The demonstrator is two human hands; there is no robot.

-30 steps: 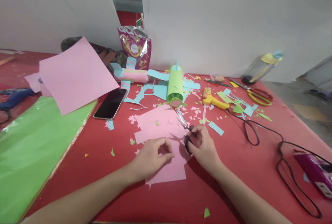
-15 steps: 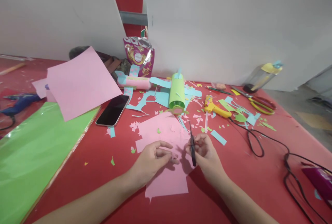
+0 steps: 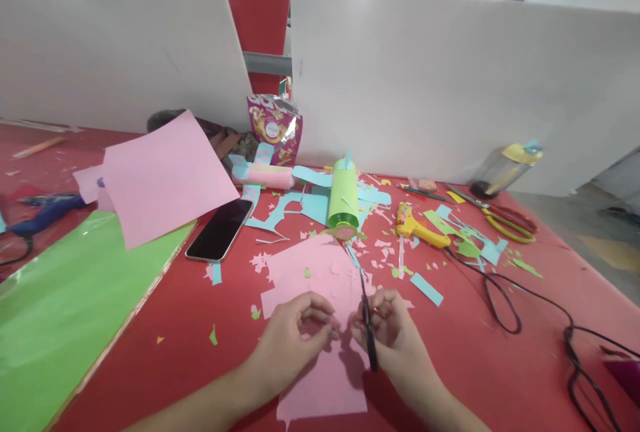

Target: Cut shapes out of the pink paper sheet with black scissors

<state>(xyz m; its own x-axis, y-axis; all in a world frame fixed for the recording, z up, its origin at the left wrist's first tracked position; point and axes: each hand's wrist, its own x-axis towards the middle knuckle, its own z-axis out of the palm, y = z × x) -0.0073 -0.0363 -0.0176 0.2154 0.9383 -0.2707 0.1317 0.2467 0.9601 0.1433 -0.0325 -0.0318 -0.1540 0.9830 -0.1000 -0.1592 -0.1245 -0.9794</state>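
My right hand (image 3: pixel 393 335) is closed around a pair of black-handled scissors (image 3: pixel 367 325), whose thin blades point away from me. Facing it, my left hand (image 3: pixel 300 332) has its thumb and fingers curled together in a pinch; any small scrap between the fingertips is too small to make out. Under both hands lies a cut-up sheet of pink paper (image 3: pixel 320 392) with jagged edges. Just beyond stands a model made of a green paper-wrapped tube (image 3: pixel 343 192) with light blue strips. A pink paper tube (image 3: pixel 270 177) with blue fins lies to its left.
A phone (image 3: pixel 220 230), a large pink sheet (image 3: pixel 170 179) and a green sheet pack (image 3: pixel 75 305) lie left. On the right are a yellow glue gun (image 3: pixel 423 229) with a trailing black cord, red-and-yellow-handled scissors (image 3: pixel 510 220) and a bottle (image 3: pixel 505 169). Paper scraps litter the red table.
The camera view has tilted up, so everything sits lower in the picture. My hands keep nearly the same pose over the pink paper, and the scissors stay in my right hand.
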